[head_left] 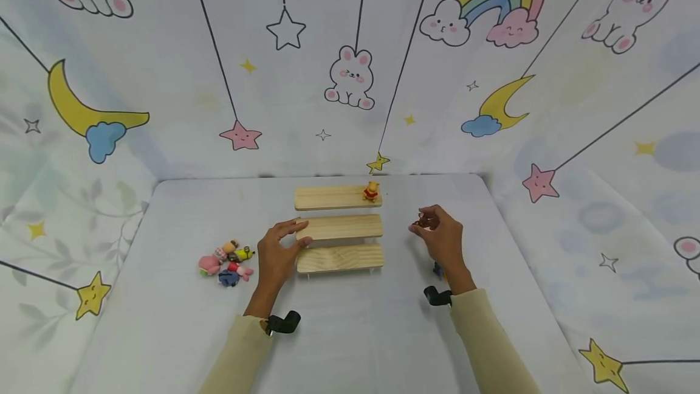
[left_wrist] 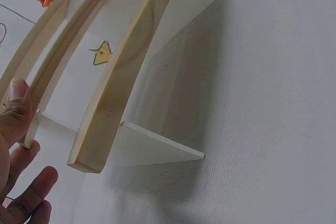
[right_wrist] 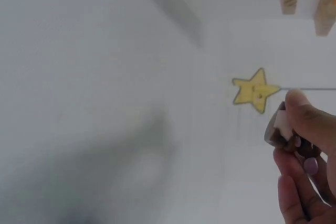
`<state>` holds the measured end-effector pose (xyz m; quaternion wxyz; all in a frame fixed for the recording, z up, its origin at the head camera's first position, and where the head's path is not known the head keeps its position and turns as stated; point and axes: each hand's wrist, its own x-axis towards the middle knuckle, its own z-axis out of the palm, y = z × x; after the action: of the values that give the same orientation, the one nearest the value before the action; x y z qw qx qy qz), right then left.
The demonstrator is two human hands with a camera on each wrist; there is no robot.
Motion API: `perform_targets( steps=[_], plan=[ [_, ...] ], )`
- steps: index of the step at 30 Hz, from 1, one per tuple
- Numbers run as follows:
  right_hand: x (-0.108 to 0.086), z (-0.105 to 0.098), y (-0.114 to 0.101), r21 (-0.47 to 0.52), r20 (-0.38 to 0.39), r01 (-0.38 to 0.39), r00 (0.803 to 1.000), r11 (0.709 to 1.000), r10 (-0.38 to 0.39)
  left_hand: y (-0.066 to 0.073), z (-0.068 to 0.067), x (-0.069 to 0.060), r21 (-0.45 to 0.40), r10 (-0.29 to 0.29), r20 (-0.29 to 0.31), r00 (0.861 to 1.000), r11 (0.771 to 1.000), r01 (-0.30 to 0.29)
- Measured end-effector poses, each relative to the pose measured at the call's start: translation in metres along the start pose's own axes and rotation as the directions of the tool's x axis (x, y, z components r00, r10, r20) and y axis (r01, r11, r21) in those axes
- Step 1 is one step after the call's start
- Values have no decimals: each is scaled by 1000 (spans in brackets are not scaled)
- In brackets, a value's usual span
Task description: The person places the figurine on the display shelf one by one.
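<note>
A three-tier display stand of pale wooden planks stands on the table. My left hand (head_left: pixel 277 255) pinches the left end of its middle plank (head_left: pixel 341 227) between thumb and fingers. Out to the right of the stand, my right hand (head_left: pixel 445 241) holds a small brown figurine (right_wrist: pixel 278 134) by the fingertips, raised above the table; part of it is hidden behind the fingers. A yellow bear figurine in a red shirt (head_left: pixel 371 192) stands at the right end of the back plank (head_left: pixel 328 197). The front plank (head_left: pixel 340 258) carries nothing.
Left of the stand lies a cluster of small figurines, among them a pink one (head_left: pixel 208 264), a blue one (head_left: pixel 228 278) and a yellow one (head_left: pixel 242 254). Near my right wrist is a partly hidden dark blue figurine (head_left: pixel 437 269). A patterned cloth backdrop (head_left: pixel 306 157) rises behind the table.
</note>
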<state>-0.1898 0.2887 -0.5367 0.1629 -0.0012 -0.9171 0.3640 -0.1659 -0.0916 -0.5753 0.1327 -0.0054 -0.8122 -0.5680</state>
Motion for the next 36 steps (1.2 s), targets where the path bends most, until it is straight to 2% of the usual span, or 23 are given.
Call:
perform_targets(
  steps=[4, 11, 18, 25, 31, 36],
  plan=[
    [-1, 1, -14, 3, -52, 82, 995, 997, -82, 0, 0, -1, 1, 6, -2, 1000, 1000, -6],
    [-1, 6, -36, 42, -114, 225, 969, 973, -219, 1, 0, 0, 0, 3, -1, 1000, 1000, -3],
    [-4, 13, -57, 92, -96, 285, 956, 954, -276, 1, 0, 0, 4, 0, 3, 1000, 1000, 0],
    [-7, 30, -68, 110, -95, 356, 933, 928, -347, 2, 0, 0, 4, -10, 5, 1000, 1000, 10],
    [-9, 47, -69, 134, -90, 382, 924, 915, -372, 3, 0, 0, 13, -1, -2, 1000, 1000, 1],
    [-10, 57, -68, 129, -99, 416, 909, 900, -406, 3, 0, -1, 13, -11, 1, 1000, 1000, 11]
  ],
)
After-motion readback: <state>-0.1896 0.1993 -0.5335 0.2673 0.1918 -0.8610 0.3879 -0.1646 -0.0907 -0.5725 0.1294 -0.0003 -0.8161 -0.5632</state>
